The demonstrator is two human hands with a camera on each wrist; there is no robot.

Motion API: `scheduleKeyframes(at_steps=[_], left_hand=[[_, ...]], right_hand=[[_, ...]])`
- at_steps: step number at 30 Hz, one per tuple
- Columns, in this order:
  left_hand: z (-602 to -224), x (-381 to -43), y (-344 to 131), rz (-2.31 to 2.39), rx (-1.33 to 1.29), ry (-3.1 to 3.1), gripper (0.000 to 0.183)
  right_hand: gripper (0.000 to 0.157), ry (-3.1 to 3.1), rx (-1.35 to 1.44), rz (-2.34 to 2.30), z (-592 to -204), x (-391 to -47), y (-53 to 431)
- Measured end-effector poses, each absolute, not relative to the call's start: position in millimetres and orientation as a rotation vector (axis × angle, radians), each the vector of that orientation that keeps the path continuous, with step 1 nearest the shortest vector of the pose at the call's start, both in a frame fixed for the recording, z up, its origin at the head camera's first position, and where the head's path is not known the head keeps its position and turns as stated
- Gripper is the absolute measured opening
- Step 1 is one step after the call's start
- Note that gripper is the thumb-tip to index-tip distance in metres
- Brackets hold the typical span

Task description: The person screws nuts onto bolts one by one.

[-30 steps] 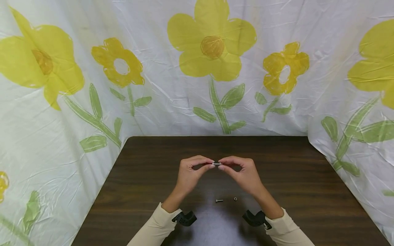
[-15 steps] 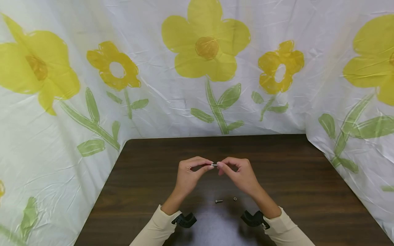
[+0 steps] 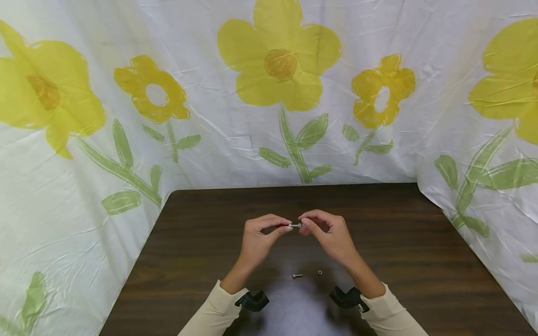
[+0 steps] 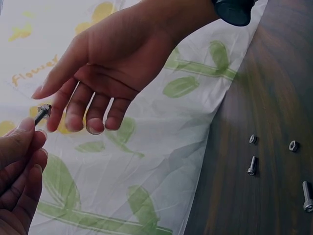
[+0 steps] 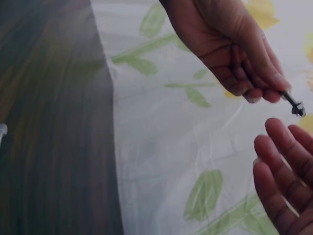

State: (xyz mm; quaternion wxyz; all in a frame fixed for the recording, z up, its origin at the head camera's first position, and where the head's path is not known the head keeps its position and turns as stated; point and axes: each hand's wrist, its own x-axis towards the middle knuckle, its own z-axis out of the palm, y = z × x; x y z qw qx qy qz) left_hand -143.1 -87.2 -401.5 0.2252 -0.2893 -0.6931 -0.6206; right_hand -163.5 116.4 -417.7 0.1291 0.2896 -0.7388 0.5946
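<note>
In the head view my left hand (image 3: 257, 238) pinches a small metal bolt (image 3: 295, 226) between thumb and fingertips, held level above the table. A nut (image 4: 44, 109) sits on the bolt's far end, plain in the left wrist view. My right hand (image 3: 332, 235) is at that end, its thumb and index fingertip on either side of the nut. In the right wrist view the right hand's fingers (image 5: 286, 174) are spread, slightly bent, and the nut shows uncovered above them. The rest of the bolt is hidden in the left fingers.
A dark wood table (image 3: 201, 261) lies below, with a loose bolt (image 3: 297, 276) and a loose nut (image 3: 320, 272). Another nut (image 4: 294, 146) and a larger bolt (image 4: 307, 198) show in the left wrist view. A flowered white cloth (image 3: 218, 154) hangs around the table.
The right fingertips covered the nut half a second ago; now they have loosened and shifted slightly right, uncovering it. The left hand keeps its pinch on the bolt, nearly still.
</note>
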Motion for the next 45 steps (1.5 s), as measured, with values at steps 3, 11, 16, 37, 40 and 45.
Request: scheduleKeyframes(at_steps=[3, 11, 16, 37, 40, 45], left_hand=[[-403, -143, -87, -1.716, -0.792, -1.916, 0.011], [-408, -139, -87, -1.726, -0.791, -1.926, 0.011], [-410, -137, -88, -1.734, -0.784, -1.921, 0.010], [-409, -141, -91, -1.734, -0.799, -1.909, 0.010], [-409, -142, -91, -1.729, -0.806, -1.909, 0.011], [-410, -143, -90, -1.733, -0.817, -1.903, 0.011]], right_hand=[[0.022, -2.107, 0.919, 1.769, -422, -166, 122], [0.029, -2.084, 1.049, 1.683, -424, -168, 126], [0.026, -2.039, 1.132, 1.667, -424, -169, 124], [0.017, -2.116, 0.976, 1.641, -421, -166, 115], [0.015, -2.098, 0.989, 1.687, -415, -162, 112], [0.014, -2.119, 0.959, 1.693, -400, -153, 107]])
